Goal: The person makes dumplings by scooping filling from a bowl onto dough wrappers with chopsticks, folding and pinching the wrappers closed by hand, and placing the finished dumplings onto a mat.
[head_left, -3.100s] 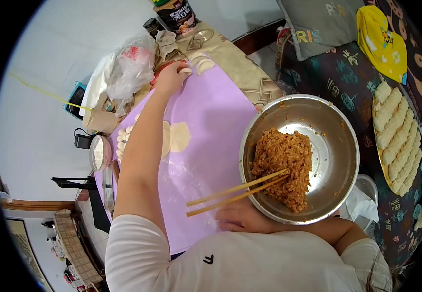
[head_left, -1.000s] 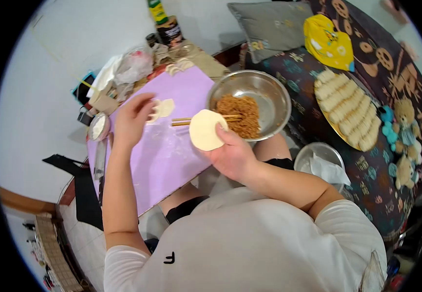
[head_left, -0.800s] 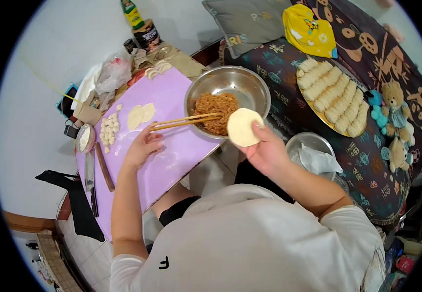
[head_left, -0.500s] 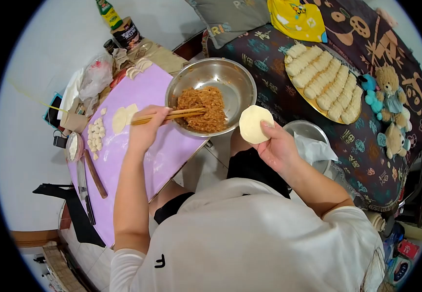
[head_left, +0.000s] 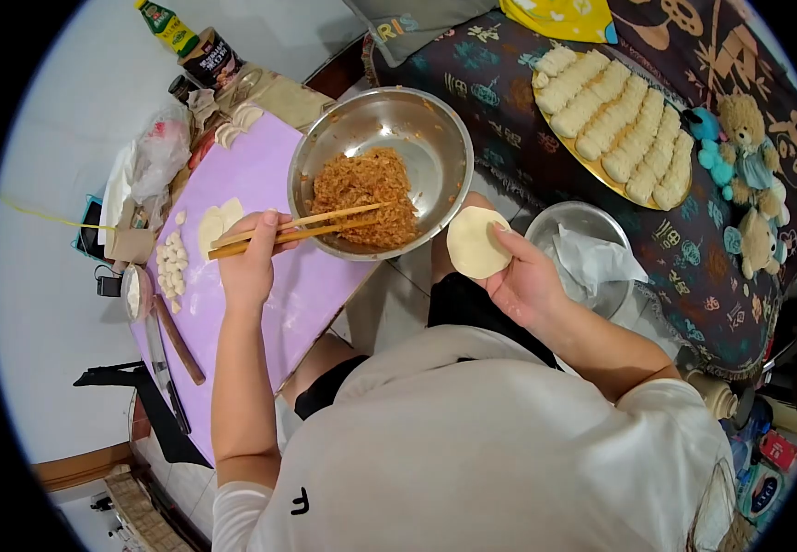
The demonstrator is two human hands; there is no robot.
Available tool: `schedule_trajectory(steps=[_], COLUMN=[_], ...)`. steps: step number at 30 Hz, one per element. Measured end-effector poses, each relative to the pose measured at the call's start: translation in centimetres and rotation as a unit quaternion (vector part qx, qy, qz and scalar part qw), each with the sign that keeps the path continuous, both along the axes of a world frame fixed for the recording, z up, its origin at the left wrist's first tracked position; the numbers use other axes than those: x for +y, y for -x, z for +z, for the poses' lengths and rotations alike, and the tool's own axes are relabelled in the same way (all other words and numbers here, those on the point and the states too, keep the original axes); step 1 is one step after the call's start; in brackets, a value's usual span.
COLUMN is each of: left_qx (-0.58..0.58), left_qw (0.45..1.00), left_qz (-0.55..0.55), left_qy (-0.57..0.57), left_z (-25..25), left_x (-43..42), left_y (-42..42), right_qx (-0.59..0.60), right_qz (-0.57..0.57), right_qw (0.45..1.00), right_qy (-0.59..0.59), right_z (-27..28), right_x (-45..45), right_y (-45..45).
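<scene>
My left hand (head_left: 249,258) is closed round the rear part of a pair of wooden chopsticks (head_left: 311,230). Their front ends rest in brown minced filling (head_left: 361,193), inside a large steel bowl (head_left: 444,161) at the mat's edge. To the right of the bowl, my right hand (head_left: 522,276) pinches a round flat dough wrapper (head_left: 476,243), thumb on top and fingers underneath. The wrapper is open and bare. More flat wrappers (head_left: 219,221) lie on the purple mat (head_left: 269,322) beyond my left hand, beside several small dough pieces (head_left: 172,262).
A rolling pin (head_left: 177,340), a knife (head_left: 166,373) and a flour bowl (head_left: 137,292) sit at the mat's left. Folded dumplings (head_left: 240,122) lie at its far edge. At right are a steel basin (head_left: 536,225), a tray of pale rolled food (head_left: 614,120) and stuffed toys (head_left: 748,175).
My left hand has come back from the mat's far edge and taken hold of the chopsticks. My right hand has come up from beside the bowl, with a wrapper. The view has shifted.
</scene>
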State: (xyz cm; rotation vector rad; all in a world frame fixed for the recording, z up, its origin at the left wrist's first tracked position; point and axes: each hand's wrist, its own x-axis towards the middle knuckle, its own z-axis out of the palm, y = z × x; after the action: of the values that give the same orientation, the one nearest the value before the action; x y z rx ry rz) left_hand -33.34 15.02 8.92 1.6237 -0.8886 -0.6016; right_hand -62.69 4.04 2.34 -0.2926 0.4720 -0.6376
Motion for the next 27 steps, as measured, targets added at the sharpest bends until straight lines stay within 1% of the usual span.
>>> schedule_trajectory(steps=[2, 8, 11, 14, 16, 20, 23, 26, 27], left_qx=[0.000, 0.098, 0.158, 0.204, 0.232, 0.292, 0.329, 0.302, 0.259], left_qw=[1.000, 0.995, 0.986, 0.977, 0.970, 0.951, 0.932, 0.932, 0.943], left_qz=[-0.024, -0.002, 0.049, 0.052, 0.071, 0.085, 0.097, 0.097, 0.077], left_qy=[0.006, 0.001, 0.008, 0.019, 0.022, 0.058, 0.115, 0.178, 0.194], left_z=[-0.8, -3.3, -3.4, -4.1, -4.2, -4.5, -3.7, -1.2, -0.9], left_x=[-0.2, -1.5, -2.0, -2.1, -2.0, -1.7, -1.2, -0.4, 0.2], left_y=[-0.5, -1.1, -0.8, -1.4, -1.6, -1.8, -2.1, -0.8, -0.8], right_qx=[0.018, 0.035, 0.026, 0.025, 0.032, 0.016, -0.034, -0.052, -0.067], right_qz=[-0.009, -0.030, -0.034, -0.045, -0.072, -0.087, -0.050, 0.037, 0.058], right_qw=[1.000, 0.998, 0.998, 0.999, 0.997, 0.992, 0.994, 0.995, 0.994], right_qy=[-0.016, -0.045, -0.036, -0.008, 0.017, 0.086, 0.091, 0.082, 0.063], right_z=[-0.6, -0.6, -0.4, -0.2, 0.3, 2.6, 4.2, 4.2, 4.7], right_x=[-0.1, -0.1, -0.1, -0.3, -0.4, -0.5, -0.8, -1.5, -1.5], right_y=[-0.2, -0.2, -0.1, 0.0, 0.1, 0.0, -1.1, -4.0, -5.0])
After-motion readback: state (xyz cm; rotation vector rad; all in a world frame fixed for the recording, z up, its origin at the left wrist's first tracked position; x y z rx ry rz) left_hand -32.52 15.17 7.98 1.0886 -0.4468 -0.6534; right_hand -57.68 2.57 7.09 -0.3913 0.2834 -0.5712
